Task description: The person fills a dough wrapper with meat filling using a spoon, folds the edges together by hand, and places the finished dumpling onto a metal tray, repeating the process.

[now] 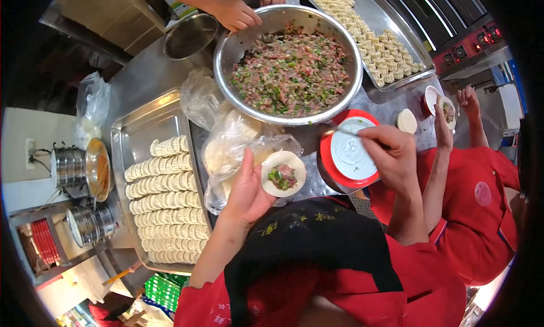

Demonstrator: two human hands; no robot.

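Note:
My left hand (246, 195) holds a round dumpling wrapper (298, 175) on its fingers, with the thumb raised beside it. A lump of pink and green meat filling (282, 177) sits on the wrapper's middle. My right hand (395, 156) is closed around a thin metal stick-like tool (343, 131), above a red-rimmed bowl (327, 157) with a pale white inside. The tool's far end lies near the front rim of a large steel bowl (220, 80) full of meat filling (292, 72). Bagged dough wrappers (229, 140) rest just beyond my left hand.
A tray (148, 109) with rows of dumplings (170, 213) stands at left, another tray (405, 29) at upper right. Another person's hand (235, 13) touches the bowl's far rim. At right, a co-worker's hand (443, 126) is near a filled wrapper (449, 113). Loose wrappers (407, 121) lie nearby.

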